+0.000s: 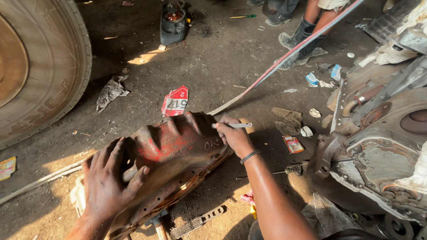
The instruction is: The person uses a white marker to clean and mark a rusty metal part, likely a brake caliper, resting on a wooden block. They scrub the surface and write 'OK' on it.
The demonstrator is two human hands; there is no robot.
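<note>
A rusty, reddish ribbed metal cover point(173, 146) lies on the dirt floor in front of me. My left hand point(109, 180) rests flat with spread fingers on its near left end. At the cover's far right corner my right hand point(233, 135) grips a white marker pen point(235, 126), the tip close to white marks written on the metal. A dark band circles my right wrist.
A big truck tyre point(42, 62) fills the left. A heavy engine block point(382, 138) stands at the right. Another person's legs in boots point(302, 40) stand at the back, beside a red hose point(284, 58). Rags, paper scraps, a screwdriver point(289, 170) and an oil container point(173, 20) litter the ground.
</note>
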